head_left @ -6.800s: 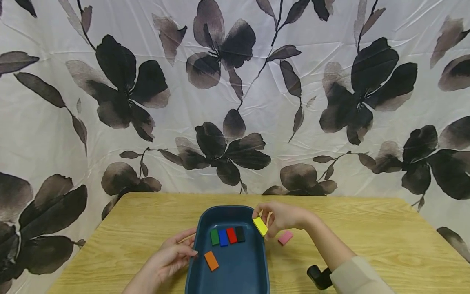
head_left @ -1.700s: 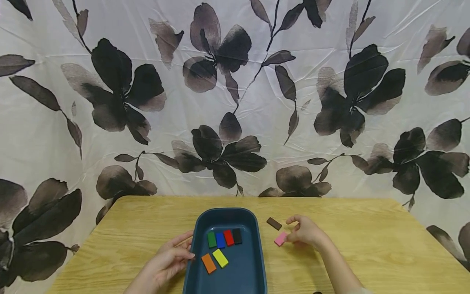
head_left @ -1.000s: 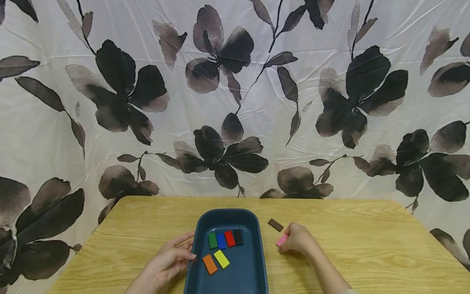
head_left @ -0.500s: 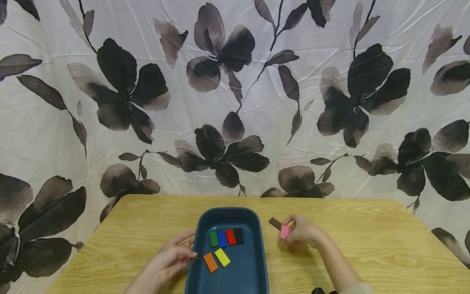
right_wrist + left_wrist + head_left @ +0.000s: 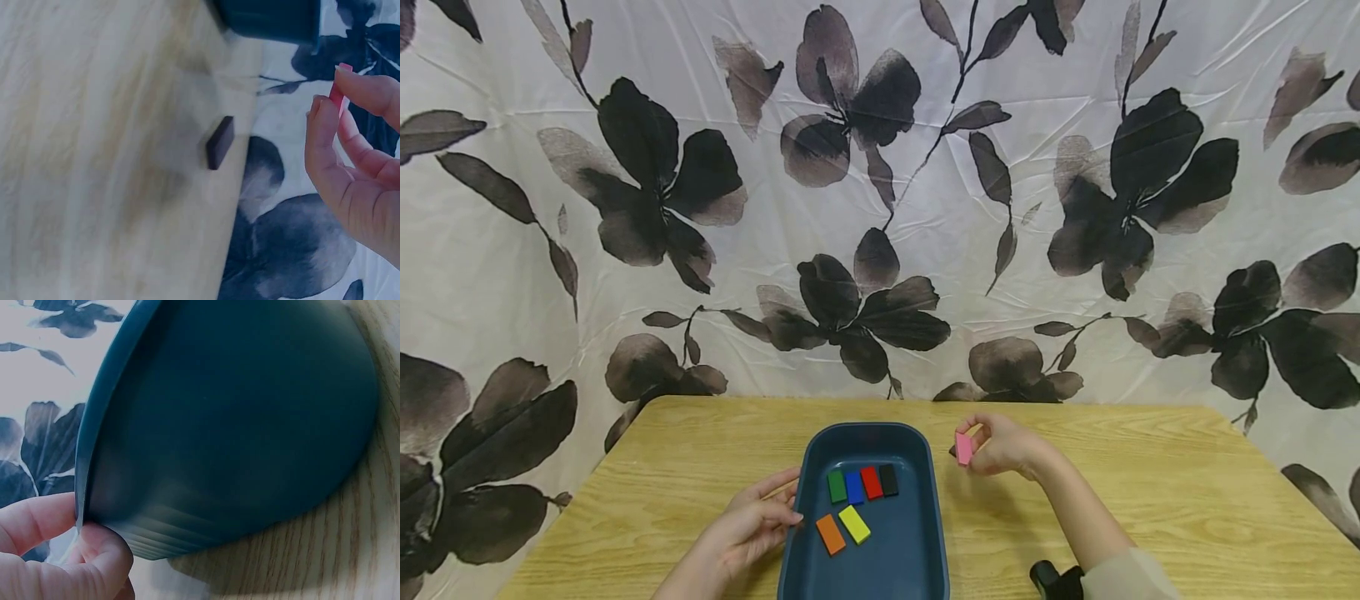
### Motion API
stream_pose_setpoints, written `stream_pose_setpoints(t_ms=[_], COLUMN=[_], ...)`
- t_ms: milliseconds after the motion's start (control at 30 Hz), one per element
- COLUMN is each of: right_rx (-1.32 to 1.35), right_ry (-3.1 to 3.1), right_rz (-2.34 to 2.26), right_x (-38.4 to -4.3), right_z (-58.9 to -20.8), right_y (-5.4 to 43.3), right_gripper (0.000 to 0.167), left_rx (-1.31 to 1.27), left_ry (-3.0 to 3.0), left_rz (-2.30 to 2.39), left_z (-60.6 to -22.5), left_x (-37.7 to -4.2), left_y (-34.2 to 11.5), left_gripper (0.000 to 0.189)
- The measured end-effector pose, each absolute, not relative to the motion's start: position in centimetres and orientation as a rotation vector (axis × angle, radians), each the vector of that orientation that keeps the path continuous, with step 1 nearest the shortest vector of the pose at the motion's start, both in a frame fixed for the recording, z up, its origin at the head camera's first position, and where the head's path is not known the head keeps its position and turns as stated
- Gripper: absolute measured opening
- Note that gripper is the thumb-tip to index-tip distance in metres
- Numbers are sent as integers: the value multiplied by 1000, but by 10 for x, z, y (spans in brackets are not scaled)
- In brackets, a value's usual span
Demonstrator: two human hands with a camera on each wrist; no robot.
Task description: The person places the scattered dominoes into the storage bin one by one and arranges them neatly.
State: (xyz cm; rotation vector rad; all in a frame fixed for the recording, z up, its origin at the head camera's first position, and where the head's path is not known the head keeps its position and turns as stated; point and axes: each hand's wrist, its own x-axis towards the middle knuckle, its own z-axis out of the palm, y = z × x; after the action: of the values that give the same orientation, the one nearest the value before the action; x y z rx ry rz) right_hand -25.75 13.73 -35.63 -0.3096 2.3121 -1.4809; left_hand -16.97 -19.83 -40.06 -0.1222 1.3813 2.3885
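Note:
My right hand (image 5: 1006, 447) pinches a small pink rectangular block (image 5: 964, 449) between thumb and fingers, raised over the table to the right of the tray. Below it lies a dark brown block (image 5: 220, 142), plain in the right wrist view but mostly hidden in the head view. With thumb and fingers my left hand (image 5: 747, 527) grips the left rim of a deep blue-green tray (image 5: 898, 554). Inside, green (image 5: 837, 487), blue (image 5: 854, 487), red (image 5: 871, 482) and black (image 5: 888, 480) blocks stand in a row. Nearer me lie an orange block (image 5: 831, 534) and a yellow block (image 5: 854, 525).
The wood-grain table (image 5: 1150, 492) carries the tray near its middle. A floral cloth (image 5: 985, 208) hangs behind the table's far edge. On my right wrist sits a black device (image 5: 1056, 579), just beyond a beige sleeve (image 5: 1127, 575).
The yellow block went from my right hand into the tray beside the orange one. My right hand then took the pink block off the table, lifted it and moved it left towards the tray.

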Motion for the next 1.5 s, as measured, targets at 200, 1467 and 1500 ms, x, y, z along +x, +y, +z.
stream_pose_setpoints(t_ms=[200,1467,1500], right_rx=[-440,-781,-781], right_ry=[2313,2193,2196], right_rz=[-1427,-1207,-1195], right_x=[-258,-242,-241], right_z=[-344,-346,-347], right_y=[127,62,59], right_gripper=[53,45,45], left_rx=[-141,-141,-143], left_ry=[1375,1368,1371], left_rz=[2396,2406,2406], left_z=[-399,-398,-398], left_x=[-170,-168,-168], left_y=[-198,-196,-196], left_gripper=[75,78,78])
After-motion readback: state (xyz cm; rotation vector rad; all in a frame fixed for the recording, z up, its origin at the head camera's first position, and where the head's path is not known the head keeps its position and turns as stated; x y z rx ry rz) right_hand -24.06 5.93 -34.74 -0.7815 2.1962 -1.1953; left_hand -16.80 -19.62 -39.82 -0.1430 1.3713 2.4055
